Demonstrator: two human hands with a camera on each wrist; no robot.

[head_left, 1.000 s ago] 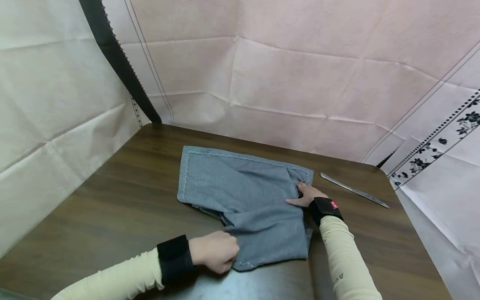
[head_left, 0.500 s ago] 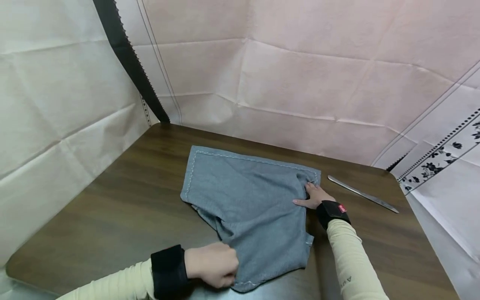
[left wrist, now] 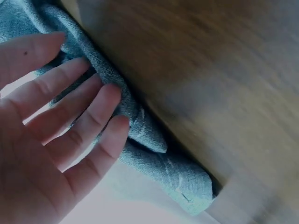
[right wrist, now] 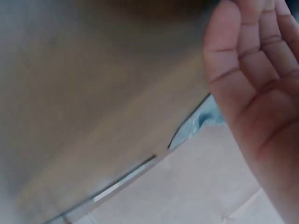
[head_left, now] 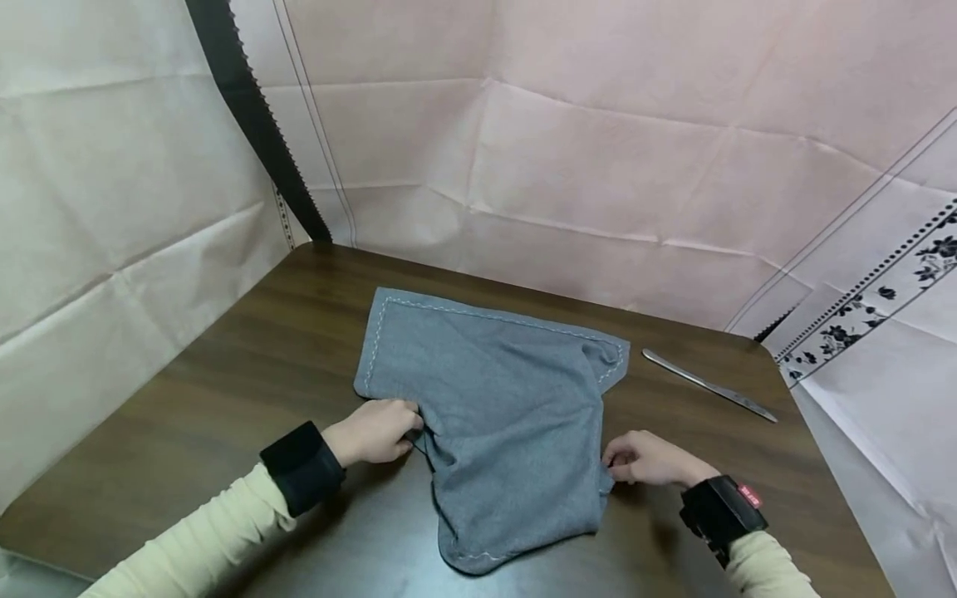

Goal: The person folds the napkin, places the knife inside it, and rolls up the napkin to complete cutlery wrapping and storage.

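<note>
A blue-grey cloth (head_left: 516, 432) with white stitching along its hem lies partly folded and wrinkled on the wooden table. My left hand (head_left: 380, 430) is at its left edge, where the cloth bends inward. In the left wrist view the left fingers (left wrist: 88, 126) are spread and slightly bent, their tips touching the rumpled cloth edge (left wrist: 145, 130). Over at the right edge, my right hand (head_left: 652, 458) pinches a small flap of the cloth between thumb and fingers. The right fingertips are cut off in the right wrist view, where a cloth corner (right wrist: 201, 122) shows behind the palm.
A silver table knife (head_left: 709, 384) lies right of the cloth, close to the table's right side. The brown wooden table (head_left: 224, 390) has pale creased sheeting (head_left: 583, 158) hung behind it and along both sides.
My left hand has moved up from the cloth's lower left corner to its left edge. The right hand has come down from the upper right corner to the lower right edge.
</note>
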